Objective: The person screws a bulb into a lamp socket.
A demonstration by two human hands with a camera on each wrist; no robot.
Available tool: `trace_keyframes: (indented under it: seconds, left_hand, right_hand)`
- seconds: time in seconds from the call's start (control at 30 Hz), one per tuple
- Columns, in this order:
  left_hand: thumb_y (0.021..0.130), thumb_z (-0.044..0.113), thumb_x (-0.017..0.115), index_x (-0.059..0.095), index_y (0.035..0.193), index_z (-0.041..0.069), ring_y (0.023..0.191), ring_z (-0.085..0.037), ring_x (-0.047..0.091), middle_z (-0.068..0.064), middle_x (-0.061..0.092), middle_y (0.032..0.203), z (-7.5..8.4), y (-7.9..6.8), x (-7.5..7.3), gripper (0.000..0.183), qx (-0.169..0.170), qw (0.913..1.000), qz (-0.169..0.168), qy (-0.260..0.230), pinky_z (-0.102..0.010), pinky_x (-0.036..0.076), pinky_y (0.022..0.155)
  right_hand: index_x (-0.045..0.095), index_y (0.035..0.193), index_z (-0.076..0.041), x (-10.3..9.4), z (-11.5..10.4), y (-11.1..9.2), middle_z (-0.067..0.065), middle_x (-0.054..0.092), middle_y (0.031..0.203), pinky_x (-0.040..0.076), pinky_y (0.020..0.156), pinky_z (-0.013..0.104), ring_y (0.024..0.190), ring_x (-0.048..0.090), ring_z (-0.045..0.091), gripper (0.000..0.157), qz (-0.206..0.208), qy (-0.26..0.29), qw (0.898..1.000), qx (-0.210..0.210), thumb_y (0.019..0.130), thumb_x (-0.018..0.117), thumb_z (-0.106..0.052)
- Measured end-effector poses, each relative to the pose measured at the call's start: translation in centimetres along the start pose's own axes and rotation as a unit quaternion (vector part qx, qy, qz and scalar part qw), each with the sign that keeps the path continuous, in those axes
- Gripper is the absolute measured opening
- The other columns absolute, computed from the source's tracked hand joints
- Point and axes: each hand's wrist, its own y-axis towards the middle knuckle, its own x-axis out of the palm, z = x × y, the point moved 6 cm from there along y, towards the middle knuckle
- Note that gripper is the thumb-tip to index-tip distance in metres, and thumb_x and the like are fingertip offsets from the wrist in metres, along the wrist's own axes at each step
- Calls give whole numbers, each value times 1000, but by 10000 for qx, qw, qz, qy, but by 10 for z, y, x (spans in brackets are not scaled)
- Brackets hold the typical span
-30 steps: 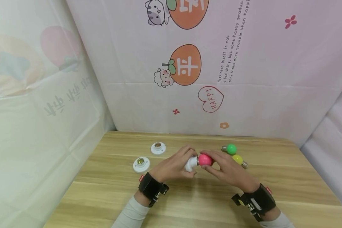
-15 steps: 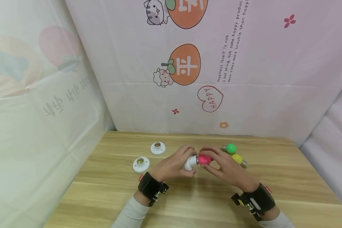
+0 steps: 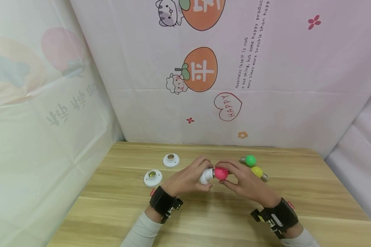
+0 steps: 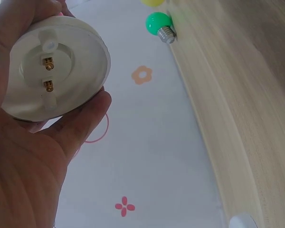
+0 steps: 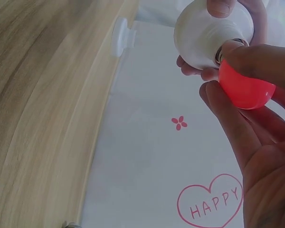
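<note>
My left hand point(image 3: 188, 177) grips a white lamp holder point(image 3: 206, 176) above the wooden table, mouth turned to the right. In the left wrist view, the underside of the lamp holder point(image 4: 61, 90) faces the camera and shows two brass screws. My right hand point(image 3: 248, 180) holds a red light bulb point(image 3: 221, 174) by its round globe. The bulb's metal base sits at the holder's mouth, with a ring of metal showing between them. In the right wrist view, the thumb lies over the side of the bulb point(image 5: 249, 90) near its base, fingers beneath.
Two more white lamp holders stand on the table point(image 3: 117, 206) at left, one nearer point(image 3: 153, 178) and one farther back point(image 3: 171, 160). A green bulb point(image 3: 250, 160) and a yellow bulb point(image 3: 257, 172) lie behind the right hand. Printed cloth point(image 3: 154, 113) hangs behind the table.
My right thumb and fingers have shifted around the red bulb, covering more of it half a second ago and less now. The lamp holder stays almost still in my left hand.
</note>
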Motion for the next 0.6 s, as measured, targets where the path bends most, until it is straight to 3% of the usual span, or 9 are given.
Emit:
trace_keyframes:
  seconds: [0.33, 0.6]
  left_hand:
    - [80, 34, 72, 48, 120, 14, 103, -5, 42, 5, 44, 116, 2, 0, 0, 51, 21, 10000, -1, 95, -12, 43, 84]
    - [80, 34, 72, 48, 121, 14, 104, -5, 42, 5, 43, 118, 5, 0, -1, 51, 12, 10000, -50, 77, -12, 43, 84]
  right_hand:
    - [58, 128, -11, -1, 0, -1, -3, 60, 124, 54, 82, 24, 106, 58, 7, 60, 25, -8, 10000, 28, 74, 82, -20]
    - [58, 129, -7, 0, 3, -3, -1, 63, 121, 55, 80, 24, 100, 59, 4, 55, -32, 24, 9997, 242, 81, 76, -29]
